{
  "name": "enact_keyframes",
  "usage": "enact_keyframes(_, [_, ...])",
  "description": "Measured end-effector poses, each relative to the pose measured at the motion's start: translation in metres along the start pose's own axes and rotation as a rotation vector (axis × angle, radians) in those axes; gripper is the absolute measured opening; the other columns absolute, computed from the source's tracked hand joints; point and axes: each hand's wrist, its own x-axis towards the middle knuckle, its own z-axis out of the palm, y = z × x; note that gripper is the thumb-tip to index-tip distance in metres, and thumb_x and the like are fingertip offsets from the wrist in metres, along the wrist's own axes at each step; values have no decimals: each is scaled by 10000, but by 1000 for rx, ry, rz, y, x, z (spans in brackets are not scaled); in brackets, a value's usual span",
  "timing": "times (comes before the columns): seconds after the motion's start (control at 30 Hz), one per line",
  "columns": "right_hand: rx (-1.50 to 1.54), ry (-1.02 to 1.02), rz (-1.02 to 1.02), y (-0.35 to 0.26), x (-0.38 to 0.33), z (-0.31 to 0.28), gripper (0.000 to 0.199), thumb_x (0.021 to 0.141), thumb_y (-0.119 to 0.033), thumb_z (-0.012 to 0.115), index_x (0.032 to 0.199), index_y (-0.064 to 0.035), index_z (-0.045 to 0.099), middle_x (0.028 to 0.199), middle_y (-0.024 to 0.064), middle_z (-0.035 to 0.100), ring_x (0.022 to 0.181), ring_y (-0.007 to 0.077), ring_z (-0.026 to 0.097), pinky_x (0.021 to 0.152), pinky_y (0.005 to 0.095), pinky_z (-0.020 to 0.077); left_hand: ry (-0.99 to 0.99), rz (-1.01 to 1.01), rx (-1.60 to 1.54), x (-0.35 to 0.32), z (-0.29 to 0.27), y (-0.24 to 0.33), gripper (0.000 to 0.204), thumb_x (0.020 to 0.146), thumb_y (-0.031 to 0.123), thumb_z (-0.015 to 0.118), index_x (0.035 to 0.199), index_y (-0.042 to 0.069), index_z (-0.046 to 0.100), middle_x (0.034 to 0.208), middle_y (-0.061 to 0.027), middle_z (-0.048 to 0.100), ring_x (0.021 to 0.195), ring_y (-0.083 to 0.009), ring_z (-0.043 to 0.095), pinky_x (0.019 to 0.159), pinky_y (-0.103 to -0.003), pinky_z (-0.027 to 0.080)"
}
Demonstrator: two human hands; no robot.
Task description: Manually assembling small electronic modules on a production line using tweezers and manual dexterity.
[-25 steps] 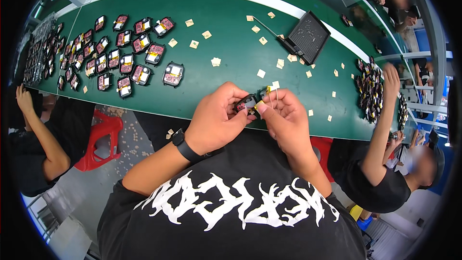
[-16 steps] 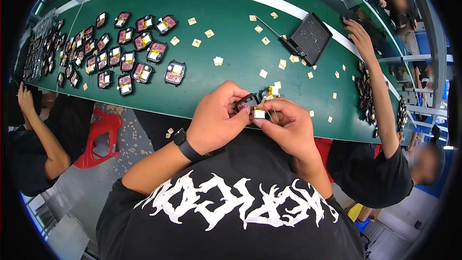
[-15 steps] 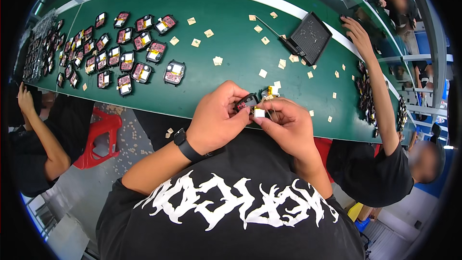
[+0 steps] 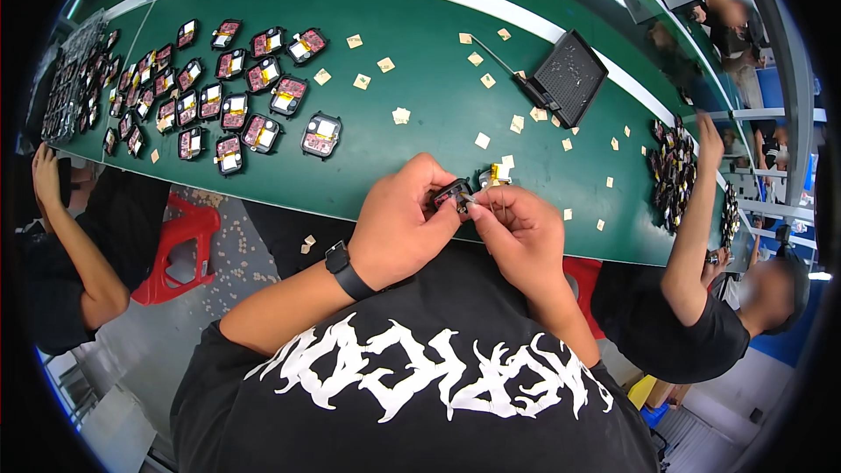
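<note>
Currently, the left hand (image 4: 405, 215) grasps a black device housing (image 4: 444, 196) with a reddish circuit board, near the table's edge; the right hand (image 4: 523, 229) has thumb and forefinger pinched together at its right side, though what sits between them is too small to tell; a yellow-and-white component (image 4: 499, 172) lies just beyond; similar housings (image 4: 261, 134) sit leftward on the green table (image 4: 289, 177).

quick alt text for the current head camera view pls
A person's left hand holds a small black casing near the front edge of a green table, with the right hand close beside it. Similar casings with reddish insides lie to the left, small pale squares are scattered about, and a black tray rests toward the far right.
</note>
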Motion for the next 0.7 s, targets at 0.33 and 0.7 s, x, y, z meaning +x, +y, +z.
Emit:
enact_keyframes(0.33, [-27,-56,-69,1,9,3,77,903,-14,734,966,30,735,887,79,709,715,124,663,648,248,522,-67,54,-6,-3,-5,-5,207,979,-110,506,1180,-61,499,1107,-147,664,997,-143,680,892,-307,589])
enact_keyframes(0.7, [532,-58,211,-7,13,9,195,947,98,638,1120,104,546,929,125,686,848,224,745,771,300,623,-187,78,-139,-3,-14,-6,228,1005,-103,490,1226,-45,495,1166,-157,645,1060,-171,668,927,-336,574])
